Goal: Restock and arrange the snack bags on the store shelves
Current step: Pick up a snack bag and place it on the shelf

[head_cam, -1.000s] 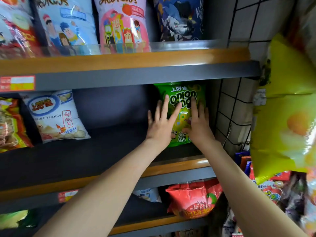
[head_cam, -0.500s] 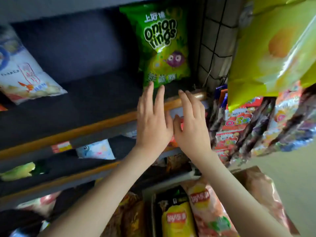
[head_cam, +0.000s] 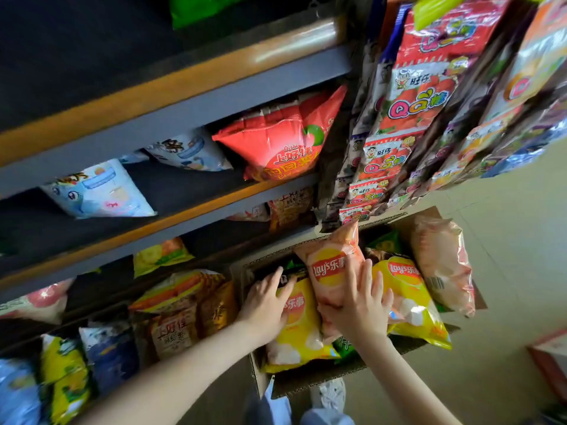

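Progress: maybe halfway, shelves [head_cam: 196, 96] show big gaps | cardboard box [head_cam: 306, 384] on floor holds plenty of chips | right hand [head_cam: 357, 305] fingers spread, pressing on pink Lay's bag [head_cam: 329, 268], grip unclear | left hand [head_cam: 265, 305] flat and open on yellow Lay's bag [head_cam: 299, 335]

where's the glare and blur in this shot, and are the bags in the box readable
Head view: glare streaks the shelf edge at top; hanging candy packs at right and shelf bags at lower left are smeared; wide-angle bends the shelves; the pink chip bag under the right hand reads sharply; the left hand rests on a yellow bag.
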Motion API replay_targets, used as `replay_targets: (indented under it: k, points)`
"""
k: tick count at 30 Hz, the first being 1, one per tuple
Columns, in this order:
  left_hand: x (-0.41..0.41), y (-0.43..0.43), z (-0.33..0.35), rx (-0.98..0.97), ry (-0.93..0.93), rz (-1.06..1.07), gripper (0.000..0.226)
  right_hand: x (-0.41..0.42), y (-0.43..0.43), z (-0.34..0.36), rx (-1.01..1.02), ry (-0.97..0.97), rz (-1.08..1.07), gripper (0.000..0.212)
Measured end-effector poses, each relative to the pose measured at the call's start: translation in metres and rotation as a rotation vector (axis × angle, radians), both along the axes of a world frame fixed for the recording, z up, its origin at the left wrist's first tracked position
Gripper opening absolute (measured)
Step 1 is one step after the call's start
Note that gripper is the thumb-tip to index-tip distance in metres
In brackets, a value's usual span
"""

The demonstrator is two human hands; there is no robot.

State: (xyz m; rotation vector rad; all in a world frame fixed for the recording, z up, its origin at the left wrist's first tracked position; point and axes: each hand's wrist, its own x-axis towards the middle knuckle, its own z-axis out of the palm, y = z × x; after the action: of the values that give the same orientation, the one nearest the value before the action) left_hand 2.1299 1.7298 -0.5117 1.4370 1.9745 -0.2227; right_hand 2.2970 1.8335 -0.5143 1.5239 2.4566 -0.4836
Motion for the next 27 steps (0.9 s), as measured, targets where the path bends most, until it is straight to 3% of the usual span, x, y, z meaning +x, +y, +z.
replay_targets:
  k: [6,12,19,23,27]
  points:
    - [0.001,0.019,0.005,0.02,-0.075,0.012,0.069,-0.013,0.0,0.005,0.022,-0.039,-0.028,0.121]
    - [0.001,0.018,0.052,0.097,-0.13,0.119,0.068,0.001,-0.004,0.052,0.018,0.01,-0.046,0.116]
    - [0.004,0.011,0.139,0.126,-0.344,0.496,0.073,-0.013,-0.009,0.149,-0.077,0.174,-0.054,0.114]
    - [0.009,-0.002,0.206,0.091,-0.4,0.668,0.081,-0.03,-0.029,0.214,-0.14,0.37,-0.01,0.11]
    - [0.0,-0.025,0.264,0.15,-0.401,0.775,0.088,-0.046,-0.043,0.268,-0.193,0.438,0.092,0.112]
